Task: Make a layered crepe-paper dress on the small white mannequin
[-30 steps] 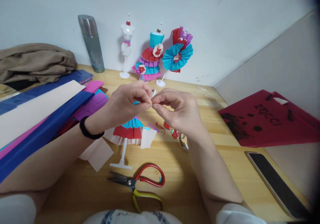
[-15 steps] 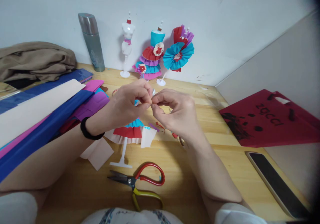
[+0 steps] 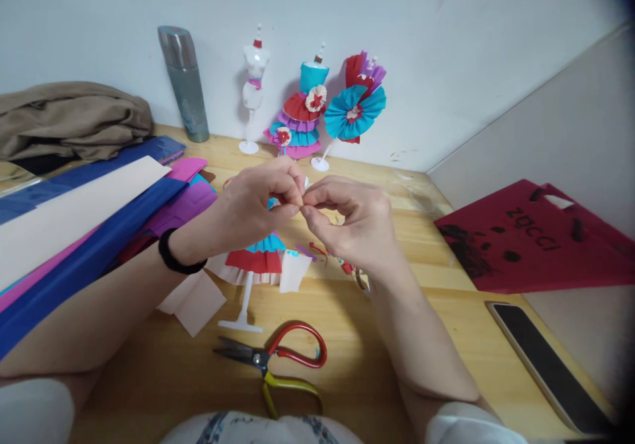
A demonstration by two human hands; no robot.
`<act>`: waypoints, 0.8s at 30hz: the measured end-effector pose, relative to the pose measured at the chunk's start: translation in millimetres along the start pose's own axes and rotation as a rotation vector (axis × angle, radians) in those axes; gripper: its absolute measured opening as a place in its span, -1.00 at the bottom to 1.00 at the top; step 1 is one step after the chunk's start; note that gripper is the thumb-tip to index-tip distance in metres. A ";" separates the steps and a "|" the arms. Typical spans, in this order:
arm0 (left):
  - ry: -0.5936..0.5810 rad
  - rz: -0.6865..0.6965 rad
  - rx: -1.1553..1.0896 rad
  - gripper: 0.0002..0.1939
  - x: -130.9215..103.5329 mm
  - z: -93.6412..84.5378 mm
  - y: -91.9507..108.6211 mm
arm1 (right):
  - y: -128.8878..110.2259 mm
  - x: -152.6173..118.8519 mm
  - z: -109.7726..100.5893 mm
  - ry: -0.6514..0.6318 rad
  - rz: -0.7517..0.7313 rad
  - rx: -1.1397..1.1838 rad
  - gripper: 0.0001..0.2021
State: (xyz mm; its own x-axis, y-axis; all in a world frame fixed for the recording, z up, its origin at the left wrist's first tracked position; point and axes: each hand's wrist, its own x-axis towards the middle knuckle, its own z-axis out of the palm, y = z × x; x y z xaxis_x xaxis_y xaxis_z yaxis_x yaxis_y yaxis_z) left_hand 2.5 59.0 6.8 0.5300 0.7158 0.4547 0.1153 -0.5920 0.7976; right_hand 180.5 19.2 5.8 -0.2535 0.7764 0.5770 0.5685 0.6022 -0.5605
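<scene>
My left hand (image 3: 258,202) and my right hand (image 3: 350,216) meet fingertip to fingertip above the table, both pinched closed. Whatever they pinch is too small or too hidden to name. Beneath them lies a mini dress form with a layered paper skirt (image 3: 254,261) in blue, red and pale pink; my left hand covers its upper part. Pale paper pieces (image 3: 201,302) rest beside its stand. Closer to me are scissors (image 3: 258,359) with one red and one yellow handle, their blades apart.
Along the wall stand a steel flask (image 3: 183,87), a bare white mannequin (image 3: 255,67) and two mannequins in crepe paper, one in a tiered dress (image 3: 300,116). Paper sheets (image 3: 89,222) lie left. Right are a red bag (image 3: 536,239) and a phone (image 3: 550,364).
Both hands stay pinched together at nearly the same spot. The view has shifted very slightly; nothing else visibly moves.
</scene>
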 end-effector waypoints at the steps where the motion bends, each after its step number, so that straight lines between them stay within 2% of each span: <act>1: 0.007 0.008 -0.006 -0.82 -0.2 0.6 -0.6 | -0.4 -0.2 1.2 0.012 0.001 -0.007 -0.87; 12: 0.021 0.023 0.023 -0.84 0.2 1.0 -4.7 | 0.1 -0.7 5.1 0.057 -0.020 -0.007 -0.84; 24: 0.017 0.080 -0.008 -0.85 2.3 -1.3 -6.7 | 5.2 1.1 -0.9 0.006 0.068 0.176 -0.88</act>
State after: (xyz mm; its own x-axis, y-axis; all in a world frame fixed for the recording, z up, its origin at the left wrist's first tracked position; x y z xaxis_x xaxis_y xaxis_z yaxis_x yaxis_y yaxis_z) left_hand 1.9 65.1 3.1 0.5228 0.6725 0.5238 0.0663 -0.6447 0.7615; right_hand 183.9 23.0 4.0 -0.2144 0.8157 0.5373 0.4387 0.5719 -0.6932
